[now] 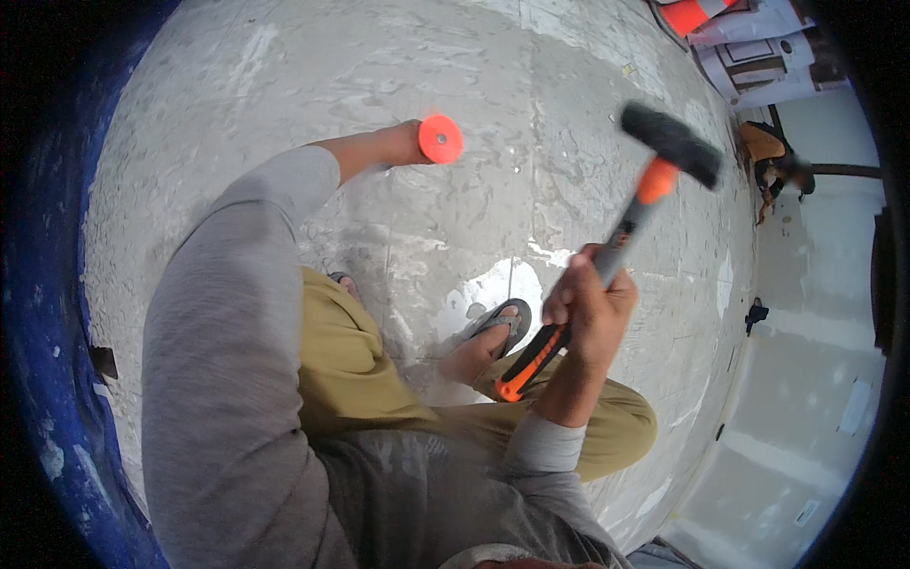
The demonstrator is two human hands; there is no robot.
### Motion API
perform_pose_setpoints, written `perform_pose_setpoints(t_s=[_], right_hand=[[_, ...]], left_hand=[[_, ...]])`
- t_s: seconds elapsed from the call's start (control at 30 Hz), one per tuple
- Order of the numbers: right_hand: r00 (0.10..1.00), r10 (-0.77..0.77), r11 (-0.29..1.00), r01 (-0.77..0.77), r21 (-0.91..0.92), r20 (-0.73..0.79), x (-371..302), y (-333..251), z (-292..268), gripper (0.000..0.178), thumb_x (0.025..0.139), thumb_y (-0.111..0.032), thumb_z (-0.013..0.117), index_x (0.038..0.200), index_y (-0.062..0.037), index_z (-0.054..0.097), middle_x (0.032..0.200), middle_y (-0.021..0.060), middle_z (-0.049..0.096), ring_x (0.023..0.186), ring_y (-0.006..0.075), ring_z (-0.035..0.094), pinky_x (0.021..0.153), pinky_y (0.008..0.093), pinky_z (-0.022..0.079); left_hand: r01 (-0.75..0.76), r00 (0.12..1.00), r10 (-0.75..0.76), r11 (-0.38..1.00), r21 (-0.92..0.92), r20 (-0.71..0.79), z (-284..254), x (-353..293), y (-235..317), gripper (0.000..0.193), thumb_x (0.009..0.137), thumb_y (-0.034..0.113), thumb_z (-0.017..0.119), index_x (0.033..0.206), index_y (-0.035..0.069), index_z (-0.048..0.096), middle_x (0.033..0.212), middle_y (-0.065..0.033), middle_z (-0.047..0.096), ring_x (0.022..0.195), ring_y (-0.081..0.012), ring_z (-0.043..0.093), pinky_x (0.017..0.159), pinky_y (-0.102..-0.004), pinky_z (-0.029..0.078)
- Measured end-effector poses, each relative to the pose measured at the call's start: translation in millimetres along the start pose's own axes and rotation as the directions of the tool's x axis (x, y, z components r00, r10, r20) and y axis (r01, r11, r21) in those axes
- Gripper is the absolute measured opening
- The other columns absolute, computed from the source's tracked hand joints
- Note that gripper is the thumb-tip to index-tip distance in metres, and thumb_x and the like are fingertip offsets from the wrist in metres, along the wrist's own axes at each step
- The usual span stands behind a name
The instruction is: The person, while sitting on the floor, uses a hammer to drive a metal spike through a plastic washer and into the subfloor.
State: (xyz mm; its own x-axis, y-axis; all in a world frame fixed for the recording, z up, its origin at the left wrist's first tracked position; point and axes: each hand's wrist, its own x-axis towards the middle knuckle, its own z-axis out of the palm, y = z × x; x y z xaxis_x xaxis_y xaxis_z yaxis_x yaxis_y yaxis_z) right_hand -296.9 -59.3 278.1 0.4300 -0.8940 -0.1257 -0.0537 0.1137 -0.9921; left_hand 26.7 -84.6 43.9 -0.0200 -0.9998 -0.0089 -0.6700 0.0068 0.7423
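Observation:
My right hand point(590, 308) grips the black and orange handle of a hammer point(626, 223) raised over the floor. Its black head point(671, 142) is blurred, up and to the right of the hand. My left hand point(403, 144) reaches forward at arm's length and holds a tool with a round orange end cap point(441, 138) facing me; the fingers are mostly hidden behind it. I am crouched, with a foot in a grey sandal point(493, 334) on the pale tiled floor point(493, 85) between the two hands.
A blue wall or barrier point(43, 313) curves along the left. Packages and an orange striped item point(749, 38) lie at the top right. A person in an orange top point(770, 152) crouches at the right by a white wall point(815, 351).

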Motion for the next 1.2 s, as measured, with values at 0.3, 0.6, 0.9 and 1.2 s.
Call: perform_pose_setpoints(t_s=[0.3,0.6,0.9,1.2], right_hand=[[0.99,0.143,0.987,-0.141,0.082,-0.021,33.6,92.3,23.0,0.012,0.09,-0.014,0.06,0.088,-0.0045,0.052,0.054,0.0006,0.047,0.04,0.0115,0.046,0.038,0.0297,0.041],[0.868,0.476,0.879,-0.463,-0.117,0.14,18.8,94.3,16.5,0.015,0.083,-0.009,0.061,0.081,0.0018,0.051,0.053,0.0042,0.048,0.036,0.0125,0.045,0.034,0.0289,0.042],[0.913,0.396,0.918,-0.393,-0.054,0.093,6.6,65.5,-5.5,0.015,0.084,-0.007,0.062,0.083,0.0026,0.05,0.054,0.0041,0.047,0.036,0.0127,0.045,0.033,0.0289,0.041],[0.886,0.438,0.899,-0.425,-0.109,0.154,0.6,74.7,0.6,0.016,0.084,-0.009,0.062,0.081,0.0023,0.05,0.054,0.0036,0.047,0.036,0.0126,0.045,0.033,0.028,0.041]], left_hand=[[-0.035,0.987,0.029,0.999,0.037,0.157,7.8,19.9,7.6,0.039,0.081,0.034,0.07,0.11,0.01,0.06,0.106,-0.0132,0.066,0.097,-0.032,0.061,0.085,-0.0377,0.05],[0.07,0.99,-0.081,0.992,0.103,0.115,9.1,15.2,1.7,0.046,0.08,0.034,0.072,0.118,0.012,0.058,0.11,-0.0112,0.066,0.104,-0.0279,0.061,0.09,-0.0379,0.048],[0.154,0.979,-0.166,0.983,-0.104,-0.117,-11.3,-5.8,-4.1,0.042,0.081,0.033,0.072,0.11,0.007,0.058,0.101,-0.0064,0.065,0.093,-0.0214,0.062,0.084,-0.0341,0.049],[0.237,0.923,-0.315,0.918,-0.318,-0.221,-25.4,-40.1,18.1,0.04,0.081,0.036,0.073,0.103,0.007,0.057,0.09,-0.0016,0.059,0.082,-0.0117,0.055,0.075,-0.0299,0.047]])
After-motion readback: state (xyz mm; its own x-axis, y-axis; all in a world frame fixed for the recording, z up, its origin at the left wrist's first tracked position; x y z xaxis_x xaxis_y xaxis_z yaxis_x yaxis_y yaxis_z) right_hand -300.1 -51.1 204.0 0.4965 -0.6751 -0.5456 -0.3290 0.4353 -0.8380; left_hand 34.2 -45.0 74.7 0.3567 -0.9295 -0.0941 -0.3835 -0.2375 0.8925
